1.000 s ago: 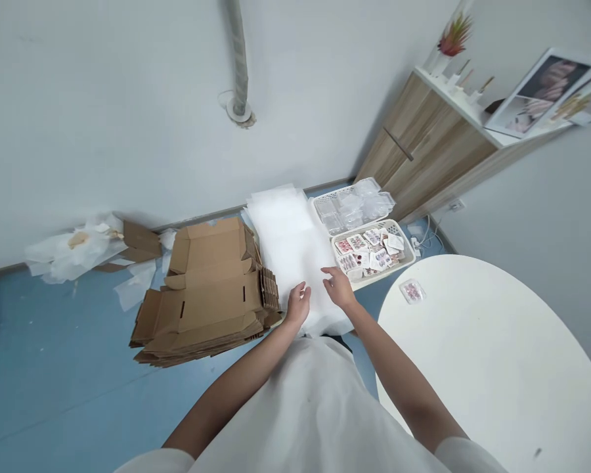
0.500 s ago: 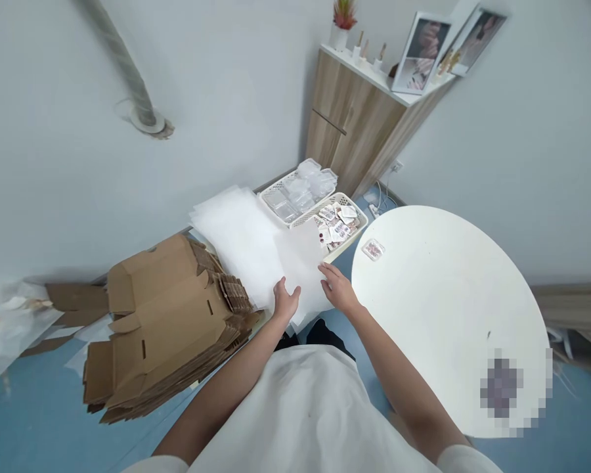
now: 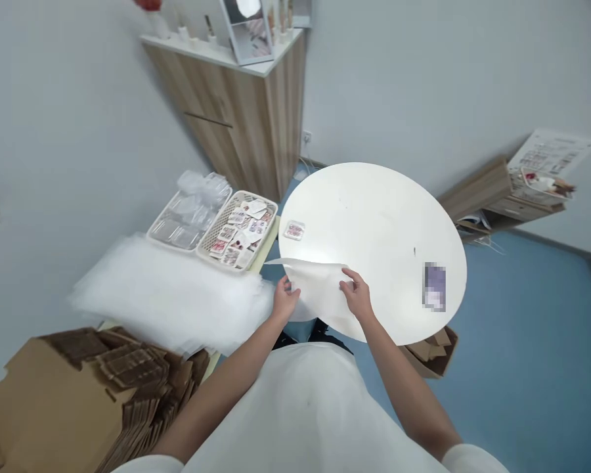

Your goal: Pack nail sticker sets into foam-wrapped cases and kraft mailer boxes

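Observation:
A thin white translucent sheet hangs between my two hands at the near edge of the round white table. My left hand pinches its left side, and my right hand grips its right side between thumb and fingers. On the table's left part lies a small clear case with reddish pieces. To the left of my hands spreads a pile of white translucent sheets or bags; which of the two I cannot tell.
Beyond the pile stand a basket of small printed cards and a basket of clear plastic boxes. Flattened cardboard boxes are stacked at lower left. A wooden cabinet stands behind. An open carton sits beneath the table's right side.
My view has turned right, from the pile towards the round table. Both hands have carried the white sheet away from the pile to the table's edge.

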{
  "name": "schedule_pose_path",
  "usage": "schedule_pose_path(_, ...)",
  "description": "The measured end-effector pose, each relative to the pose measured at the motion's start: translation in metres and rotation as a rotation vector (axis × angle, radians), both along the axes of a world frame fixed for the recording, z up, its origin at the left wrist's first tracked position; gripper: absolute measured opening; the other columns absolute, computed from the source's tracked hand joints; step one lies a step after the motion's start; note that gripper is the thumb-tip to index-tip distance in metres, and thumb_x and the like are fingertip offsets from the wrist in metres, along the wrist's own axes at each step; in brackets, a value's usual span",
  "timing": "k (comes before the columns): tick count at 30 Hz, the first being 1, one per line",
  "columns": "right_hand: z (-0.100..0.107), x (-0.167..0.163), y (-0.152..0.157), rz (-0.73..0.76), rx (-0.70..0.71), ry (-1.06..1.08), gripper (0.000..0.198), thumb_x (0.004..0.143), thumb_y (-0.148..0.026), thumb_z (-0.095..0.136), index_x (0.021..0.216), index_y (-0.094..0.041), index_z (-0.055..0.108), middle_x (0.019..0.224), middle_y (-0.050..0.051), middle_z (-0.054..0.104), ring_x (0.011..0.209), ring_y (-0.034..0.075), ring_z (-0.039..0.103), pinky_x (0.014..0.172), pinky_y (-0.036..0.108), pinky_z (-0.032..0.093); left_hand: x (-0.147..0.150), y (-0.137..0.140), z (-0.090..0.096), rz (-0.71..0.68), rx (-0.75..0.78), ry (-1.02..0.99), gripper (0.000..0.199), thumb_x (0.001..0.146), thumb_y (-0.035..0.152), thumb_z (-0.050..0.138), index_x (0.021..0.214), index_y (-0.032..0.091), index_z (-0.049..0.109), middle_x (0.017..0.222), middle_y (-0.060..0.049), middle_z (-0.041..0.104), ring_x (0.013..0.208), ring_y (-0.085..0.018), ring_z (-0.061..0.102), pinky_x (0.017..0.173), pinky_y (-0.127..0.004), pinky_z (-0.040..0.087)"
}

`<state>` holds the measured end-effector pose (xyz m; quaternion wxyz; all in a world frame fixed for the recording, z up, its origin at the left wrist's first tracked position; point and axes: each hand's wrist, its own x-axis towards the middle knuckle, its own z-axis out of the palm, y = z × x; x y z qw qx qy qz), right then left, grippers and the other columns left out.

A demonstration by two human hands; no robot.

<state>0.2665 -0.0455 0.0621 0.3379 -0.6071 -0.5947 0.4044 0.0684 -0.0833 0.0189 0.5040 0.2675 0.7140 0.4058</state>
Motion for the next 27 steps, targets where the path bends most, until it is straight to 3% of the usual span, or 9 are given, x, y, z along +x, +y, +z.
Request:
schedule_pose_path(5,-0.021,0.076,-0.001,-0.099,0.008,-0.128,0.041,0.073,-0.028,0.047,0.113,-0.021,0.049,0.116,0.007,0.052,0.107,0.021,0.048,0.088,0.04,0.041,0.053,0.032,-0.003,-0.22,0.061,0.111,0.056,0.069,0.016,0.057,0.123,0.018,0.038,0.101,-0.01,0.055,0.075,-0.012,0.057,0.07,-0.027,0.046)
schedule_pose_path(10,-0.047,0.124,-0.004,-0.009,-0.084,-0.303,0.053,0.072,-0.028,0.051,0.124,-0.021,0.038,0.129,0.009,0.039,0.105,0.021,0.049,0.088,0.04,0.041,0.091,0.054,-0.012,-0.367,0.104,0.315,0.045,0.068,0.013,0.055,0.113,0.017,0.048,0.092,-0.006,0.057,0.074,-0.013,0.055,0.077,-0.03,0.044)
schedule_pose_path(17,-0.074,0.141,-0.004,0.045,-0.105,-0.516,0.059,0.071,-0.027,0.055,0.126,-0.021,0.035,0.134,0.011,0.032,0.12,0.03,0.031,0.092,0.048,0.032,0.111,0.062,-0.02,-0.471,0.103,0.493,0.049,0.07,0.012,0.051,0.118,0.016,0.043,0.094,-0.007,0.055,0.075,-0.015,0.053,0.078,-0.033,0.043)
schedule_pose_path(21,-0.079,0.145,-0.006,0.023,-0.079,-0.539,0.059,0.071,-0.033,0.057,0.125,-0.024,0.035,0.14,0.011,0.018,0.121,0.035,0.025,0.09,0.054,0.029,0.114,0.062,-0.018,-0.516,0.171,0.662,0.054,0.071,0.014,0.05,0.123,0.017,0.037,0.112,-0.011,0.047,0.095,-0.02,0.049,0.086,-0.039,0.039)
schedule_pose_path(24,-0.081,0.147,-0.008,0.017,-0.065,-0.527,0.059,0.071,-0.036,0.056,0.125,-0.026,0.035,0.142,0.01,0.013,0.122,0.036,0.022,0.09,0.056,0.027,0.116,0.06,-0.016,-0.608,0.192,0.803,0.045,0.073,0.015,0.048,0.117,0.021,0.046,0.122,-0.011,0.042,0.113,-0.027,0.036,0.092,-0.045,0.032)
schedule_pose_path(27,-0.079,0.147,-0.008,0.019,-0.075,-0.526,0.059,0.071,-0.036,0.055,0.126,-0.026,0.034,0.142,0.01,0.012,0.122,0.036,0.021,0.091,0.056,0.025,0.117,0.059,-0.015,-0.702,0.13,0.863,0.033,0.076,0.016,0.044,0.106,0.026,0.055,0.121,-0.009,0.045,0.116,-0.028,0.033,0.092,-0.047,0.03)
